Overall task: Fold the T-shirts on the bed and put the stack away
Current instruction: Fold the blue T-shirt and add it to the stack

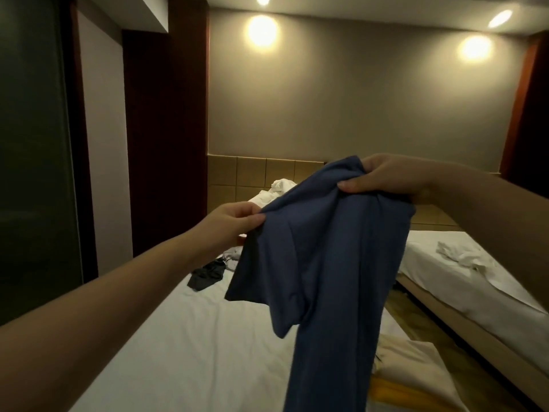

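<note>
A blue T-shirt [326, 263] hangs in the air above the white bed [193, 352], bunched at the top and trailing down past the lower edge of the view. My left hand [234, 221] pinches its left edge, near a sleeve. My right hand [395, 176] grips the bunched top, higher and to the right. On the bed behind the shirt lie a dark crumpled garment [208, 273] and a pale grey one [233, 255], partly hidden by the shirt.
A second bed [463, 281] with crumpled white cloth [457, 252] stands to the right across a narrow floor gap. White bedding [279, 188] is heaped by the tiled headboard. A cream and yellow folded cloth [410, 367] lies at the near bed's right edge. Dark wardrobe panels line the left.
</note>
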